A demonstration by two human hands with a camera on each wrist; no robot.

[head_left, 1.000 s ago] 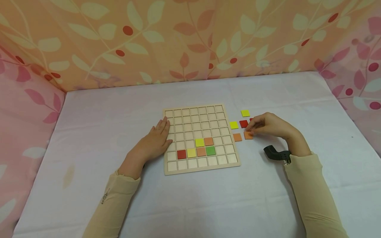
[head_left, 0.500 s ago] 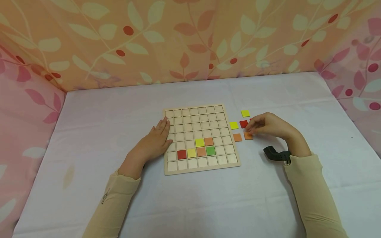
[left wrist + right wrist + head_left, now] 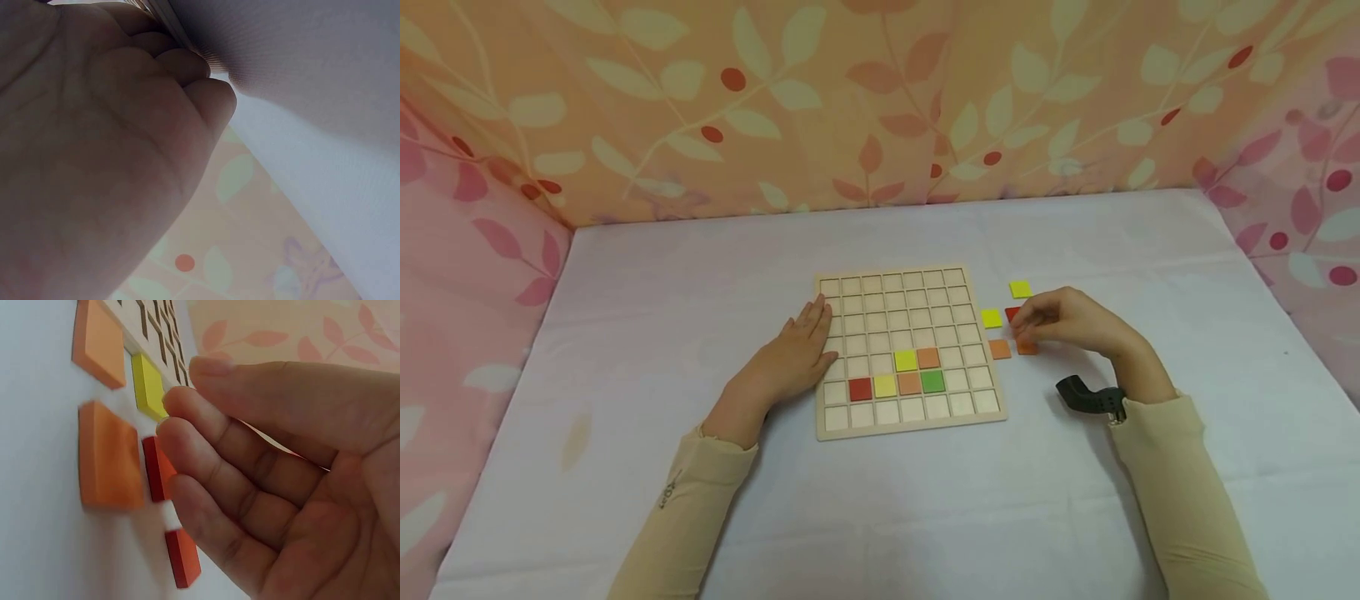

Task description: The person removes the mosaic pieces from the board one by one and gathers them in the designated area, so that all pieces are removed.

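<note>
A wooden grid board [image 3: 898, 320] lies on the table. Set in its cells are a red tile [image 3: 861, 389], yellow tiles [image 3: 906, 360], orange tiles [image 3: 928, 357] and a green tile [image 3: 932, 381]. My left hand [image 3: 786, 362] rests at the board's left edge, fingers extended; in the left wrist view its fingertips touch the edge. My right hand [image 3: 1075, 325] hovers over loose tiles right of the board, fingers loosely bent, holding nothing. Beside its fingertips in the right wrist view are an orange tile [image 3: 109, 459], a red tile [image 3: 159, 470] and a yellow tile [image 3: 147, 386].
Another orange tile [image 3: 1000, 349] lies close to the board's right edge. A second yellow tile [image 3: 1020, 289] sits farther back, and a second red tile [image 3: 184, 558] shows under the right hand. White cloth [image 3: 940, 517] covers the table; a leaf-patterned curtain [image 3: 880, 100] stands behind.
My right hand has shifted slightly left and now covers more of the red tile. The head view has tilted a little. My left hand keeps its place on the board.
</note>
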